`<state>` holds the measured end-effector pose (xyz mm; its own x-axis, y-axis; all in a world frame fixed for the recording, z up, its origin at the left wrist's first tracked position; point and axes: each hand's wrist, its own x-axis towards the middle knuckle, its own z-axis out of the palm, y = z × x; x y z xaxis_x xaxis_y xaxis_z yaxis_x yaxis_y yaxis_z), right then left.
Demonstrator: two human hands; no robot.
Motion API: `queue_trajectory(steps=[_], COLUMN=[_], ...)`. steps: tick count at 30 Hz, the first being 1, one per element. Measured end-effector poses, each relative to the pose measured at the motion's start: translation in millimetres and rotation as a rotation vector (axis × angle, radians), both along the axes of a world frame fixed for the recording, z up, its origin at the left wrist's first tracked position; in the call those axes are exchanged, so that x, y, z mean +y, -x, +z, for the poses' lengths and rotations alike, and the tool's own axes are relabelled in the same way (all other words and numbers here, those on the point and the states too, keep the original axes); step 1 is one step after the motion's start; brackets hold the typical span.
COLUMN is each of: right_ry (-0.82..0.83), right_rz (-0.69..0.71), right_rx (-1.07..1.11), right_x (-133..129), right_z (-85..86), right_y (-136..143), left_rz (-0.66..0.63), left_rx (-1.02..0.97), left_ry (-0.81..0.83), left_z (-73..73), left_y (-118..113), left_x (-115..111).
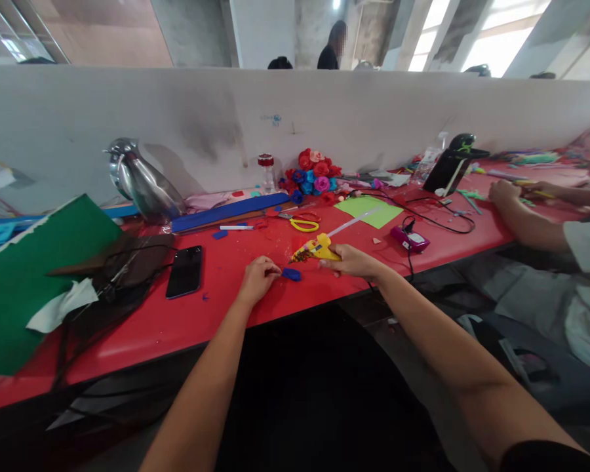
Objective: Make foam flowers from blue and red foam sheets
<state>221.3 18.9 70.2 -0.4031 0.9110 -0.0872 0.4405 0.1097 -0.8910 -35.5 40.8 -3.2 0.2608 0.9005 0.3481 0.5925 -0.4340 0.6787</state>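
In the head view, my right hand (351, 261) grips a yellow hot glue gun (319, 247), with a clear glue stick (354, 221) sticking out of its back. The gun's nozzle points left, just above a small rolled blue crepe paper piece (291, 274). My left hand (259, 278) is closed in a pinch at the left end of this blue piece, low over the red table (226, 288). How its fingertips meet the paper is too small to see clearly.
Yellow-handled scissors (303, 225), a blue paper strip (231, 213), green paper (368, 211) and a paper-flower bunch (314, 174) lie behind my hands. A phone (184, 272) and steel jug (145, 183) are at left. A purple box (410, 239) with a cord and a co-worker's hands (506, 193) are at right.
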Motion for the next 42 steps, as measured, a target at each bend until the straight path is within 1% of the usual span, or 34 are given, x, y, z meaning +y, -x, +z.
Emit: queue_trajectory(steps=[6, 11, 17, 25, 29, 34, 38, 42], right_ry=[-0.041, -0.048, -0.043, -0.074, -0.086, -0.103, -0.113, -0.085], right_rz=[-0.014, 0.037, 0.023, 0.041, 0.032, 0.018, -0.039, -0.021], right_rx=[-0.090, -0.142, -0.183, -0.244, -0.277, -0.278, -0.257, -0.211], right_x=[3, 6, 10, 16, 18, 20, 21, 18], right_z=[-6.9, -8.2, -8.1, -15.0, -15.5, -15.0, -15.5, -14.1], right_y=[5, 10, 17, 16, 16, 17, 17, 15], left_rz=[0.031, 0.033, 0.032, 0.036, 0.043, 0.048, 0.052, 0.046], left_rx=[0.003, -0.022, -0.059, -0.056, -0.048, -0.031, -0.033, -0.036], left_ry=[0.000, 0.012, 0.015, 0.013, 0.010, 0.017, 0.025, 0.030], left_z=[-2.9, -2.0, -1.2, -2.6, -4.5, -3.8, -1.6, -0.8], left_y=[0, 0, -1, -1, -1, 0, 0, -1], left_x=[2, 1, 0, 2, 4, 3, 2, 1])
